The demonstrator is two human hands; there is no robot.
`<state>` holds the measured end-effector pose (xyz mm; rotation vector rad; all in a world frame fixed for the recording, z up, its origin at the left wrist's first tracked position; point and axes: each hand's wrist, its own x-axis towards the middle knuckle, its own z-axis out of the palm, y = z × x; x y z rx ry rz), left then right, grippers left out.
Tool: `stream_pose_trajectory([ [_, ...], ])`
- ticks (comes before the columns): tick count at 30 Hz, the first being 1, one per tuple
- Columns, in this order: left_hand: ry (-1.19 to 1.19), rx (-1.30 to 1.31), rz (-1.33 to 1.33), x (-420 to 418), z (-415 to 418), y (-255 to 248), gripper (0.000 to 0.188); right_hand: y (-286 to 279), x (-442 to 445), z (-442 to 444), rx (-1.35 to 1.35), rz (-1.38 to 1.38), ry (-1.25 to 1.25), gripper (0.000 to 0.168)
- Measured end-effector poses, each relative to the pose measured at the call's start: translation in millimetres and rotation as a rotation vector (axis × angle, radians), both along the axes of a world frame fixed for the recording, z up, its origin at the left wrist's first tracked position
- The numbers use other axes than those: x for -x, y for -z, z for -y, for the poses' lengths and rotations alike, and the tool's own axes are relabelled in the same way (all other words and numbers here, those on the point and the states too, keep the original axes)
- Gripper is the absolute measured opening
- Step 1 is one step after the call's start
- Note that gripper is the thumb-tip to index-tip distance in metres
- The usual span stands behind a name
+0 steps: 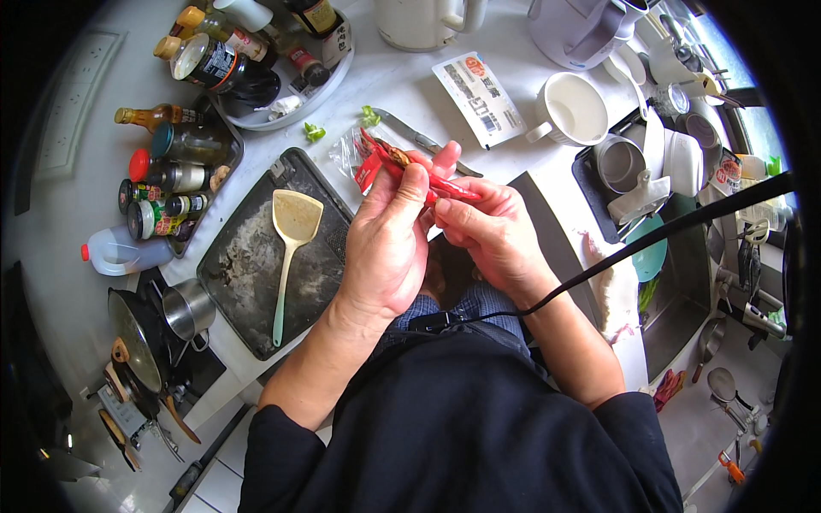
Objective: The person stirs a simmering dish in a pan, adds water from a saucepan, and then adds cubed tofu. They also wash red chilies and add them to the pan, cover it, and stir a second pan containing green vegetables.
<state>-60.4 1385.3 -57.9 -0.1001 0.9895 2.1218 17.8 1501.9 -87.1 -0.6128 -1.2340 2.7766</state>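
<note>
Red chili peppers point(455, 186) are held between my two hands, above the counter's front edge. My left hand point(392, 237) grips several of them, some dark and shrivelled, with the thumb on top. The fingers of my right hand point(490, 227) pinch the red peppers from the other side. Behind my left hand lies a clear plastic bag point(346, 151) with a red label. A knife point(417, 138) rests on the counter beyond, partly hidden by my fingers. Bits of green vegetable point(314, 133) lie near the bag. A spatula point(288, 247) with a pale green handle lies on a dark, worn tray point(250, 269) at left.
Bottles stand in a round tray point(298, 115), with jars in a dark tray point(238, 144) below. A labelled white package point(480, 99) and a white mug point(573, 109) stand farther back. Right are a dish rack point(580, 186) and sink point(683, 301); left, a wok point(138, 333) and steel pot point(188, 309).
</note>
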Motion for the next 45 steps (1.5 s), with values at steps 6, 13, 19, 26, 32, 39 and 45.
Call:
stream_pose_trajectory([
  [6, 0.078, -0.025, 0.079, 7.4, 5.6, 1.4, 0.022, -4.3, 0.9, -2.6, -0.132, 0.006, -0.007, 0.019],
  [13, 0.05, 0.101, -0.237, -1.6, 6.0, 7.8, 0.021, 0.6, 2.2, 0.3, -0.192, 0.045, -0.035, 0.016],
  [19, 0.025, 0.241, -0.845, -6.3, 11.0, 10.9, 0.016, 8.0, 5.6, 8.0, -0.14, 0.181, -0.041, 0.009],
  [26, 0.101, 0.179, -0.774, 17.7, 23.5, -3.7, 0.017, 8.0, -3.4, -9.1, -0.218, 0.158, -0.08, 0.013],
  [32, 0.05, 0.227, -0.67, 19.6, 35.5, 1.2, 0.014, 2.8, 2.1, -12.2, -0.23, 0.106, -0.058, 0.017],
  [39, -0.059, 0.676, -0.597, 53.4, 78.1, 54.5, 0.003, 31.8, 7.5, -20.2, 0.011, 0.121, -0.037, 0.013],
  [45, 0.229, 1.155, -1.175, 59.9, 49.8, 87.6, 0.032, 54.5, 25.9, -10.1, -0.542, 0.296, -0.099, 0.021],
])
